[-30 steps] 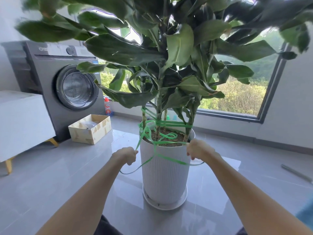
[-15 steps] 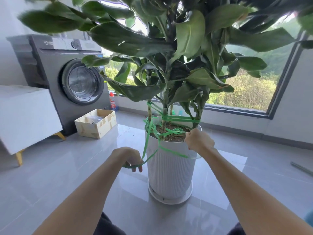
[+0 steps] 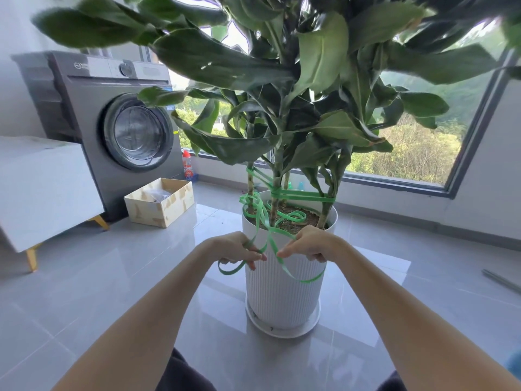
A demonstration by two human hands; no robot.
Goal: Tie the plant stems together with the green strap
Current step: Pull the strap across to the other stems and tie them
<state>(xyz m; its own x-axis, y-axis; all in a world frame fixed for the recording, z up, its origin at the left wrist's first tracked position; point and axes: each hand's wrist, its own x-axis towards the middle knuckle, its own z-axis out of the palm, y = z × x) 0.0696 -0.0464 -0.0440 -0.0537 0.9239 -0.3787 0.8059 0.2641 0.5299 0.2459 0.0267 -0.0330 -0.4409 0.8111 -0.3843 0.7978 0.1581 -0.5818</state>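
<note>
At the far left edge of the floor stands a white cabinet [image 3: 42,187] on wooden legs, and behind it a grey washing machine [image 3: 112,122]. An open cardboard box [image 3: 160,203] sits on the floor just in front of the machine, with a small red-capped bottle [image 3: 187,166] by the wall past it.

The left hand [image 3: 236,248] has its fingers curled and pinches one end of the green strap [image 3: 301,196] — a loose loop hangs below the knuckles. The strap is wound around the plant stems [image 3: 276,167] just above the soil, crosses between them, trails over the near rim of the white ribbed pot [image 3: 284,300] and comes down to both hands. The pot stands on a white saucer [image 3: 282,331] mid-floor, below the window.

The right hand [image 3: 310,244] also grips the strap with curled fingers, close to the left hand and against the front of the pot — a second loop droops beneath it. A thin rod [image 3: 501,280] lies at the right edge of the floor.
</note>
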